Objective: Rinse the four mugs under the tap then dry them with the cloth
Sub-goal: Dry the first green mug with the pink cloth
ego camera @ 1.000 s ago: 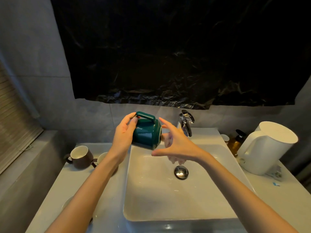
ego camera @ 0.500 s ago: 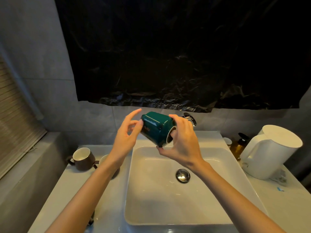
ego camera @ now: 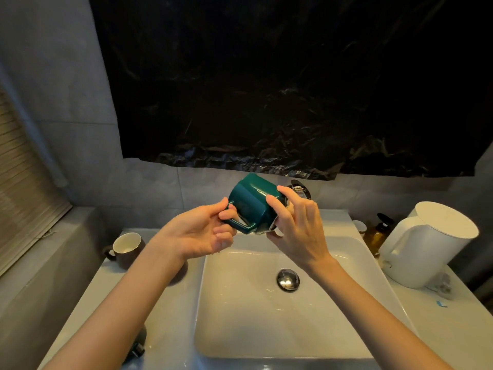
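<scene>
A: Item one?
B: Glossy dark-green ceramic mug (ego camera: 252, 201), tipped base-up, above the back edge of the white rectangular basin (ego camera: 240, 329).
A: Holders?
B: Left hand (ego camera: 202, 233) pinching its handle; right hand (ego camera: 296, 231) curled round the rim.

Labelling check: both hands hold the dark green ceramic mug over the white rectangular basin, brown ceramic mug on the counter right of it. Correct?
No. The head view shows the brown ceramic mug on the counter left of the white rectangular basin. Left hand and right hand hold the dark green ceramic mug over it.
</scene>
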Motion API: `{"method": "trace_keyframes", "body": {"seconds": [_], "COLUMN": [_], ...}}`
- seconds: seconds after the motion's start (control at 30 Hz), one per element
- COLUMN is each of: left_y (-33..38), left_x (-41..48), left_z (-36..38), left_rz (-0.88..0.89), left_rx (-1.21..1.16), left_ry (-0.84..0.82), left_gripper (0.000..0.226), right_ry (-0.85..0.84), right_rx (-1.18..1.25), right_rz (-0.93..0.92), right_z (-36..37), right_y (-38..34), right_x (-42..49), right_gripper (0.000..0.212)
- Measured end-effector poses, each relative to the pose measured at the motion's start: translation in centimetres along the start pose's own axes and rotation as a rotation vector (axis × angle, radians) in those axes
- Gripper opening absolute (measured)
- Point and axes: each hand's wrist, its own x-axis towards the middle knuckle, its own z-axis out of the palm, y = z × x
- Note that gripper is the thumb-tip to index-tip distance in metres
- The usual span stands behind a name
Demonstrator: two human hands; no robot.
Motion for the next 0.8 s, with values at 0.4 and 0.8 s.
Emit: {"method": "trace_keyframes", "body": {"seconds": [0.4, 0.8], "left_y": [-3.6, -4.7], "left_x": [3.4, 3.7], "left_z": [-3.9, -5.0], "left_rz": [0.779, 1.261], "left_rx": [1.126, 1.791], "left_ry": [0.557, 0.618], "left_gripper": [0.020, 0.008], "right_ry": [-0.105, -0.316], "right_rx": [0.661, 0.118], "right_rz": [0.383, -0.036], "right_z": [-1.1, 1.1], "right_y": [-0.6, -2.2], "right_x": [1.8, 1.8], "right_gripper": [0.034, 0.037]}}
